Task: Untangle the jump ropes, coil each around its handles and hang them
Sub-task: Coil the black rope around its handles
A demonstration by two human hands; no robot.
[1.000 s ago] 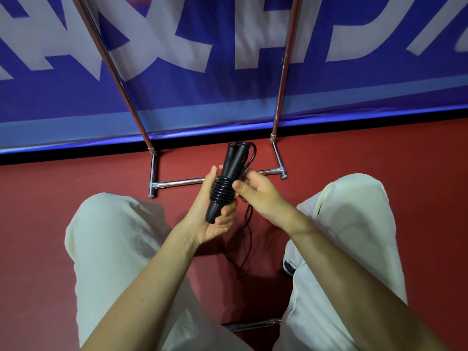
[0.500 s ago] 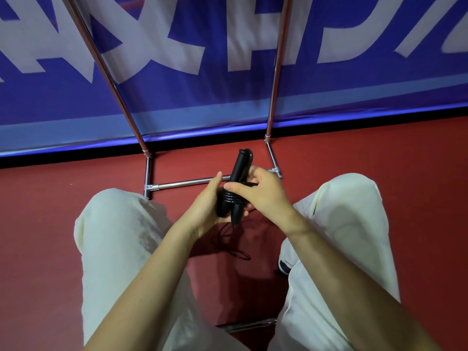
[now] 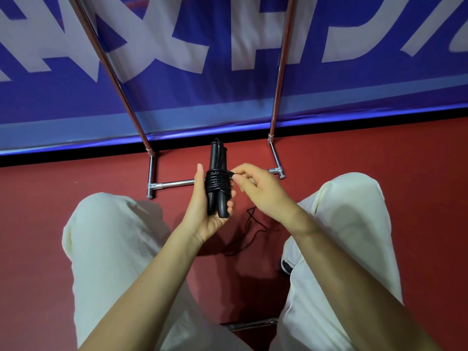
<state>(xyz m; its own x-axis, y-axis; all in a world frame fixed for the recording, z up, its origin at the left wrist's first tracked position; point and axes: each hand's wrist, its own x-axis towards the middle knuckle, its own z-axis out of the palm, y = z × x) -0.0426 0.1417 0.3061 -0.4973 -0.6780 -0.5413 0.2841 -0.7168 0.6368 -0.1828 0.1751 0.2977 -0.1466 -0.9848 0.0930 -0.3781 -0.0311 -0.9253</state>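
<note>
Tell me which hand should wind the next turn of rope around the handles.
Right. The right hand already pinches the rope beside the coil, with the slack on the floor below it. The left hand is wrapped around both handles, holding them upright, so it looks best kept as the anchor.

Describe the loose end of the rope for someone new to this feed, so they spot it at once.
Start at the red floor between the person's knees. Below the right hand, under the black handles gripped in the left hand, a thin black cord squiggles slack on the floor. Unlike the tight coils, it lies loose.
</note>
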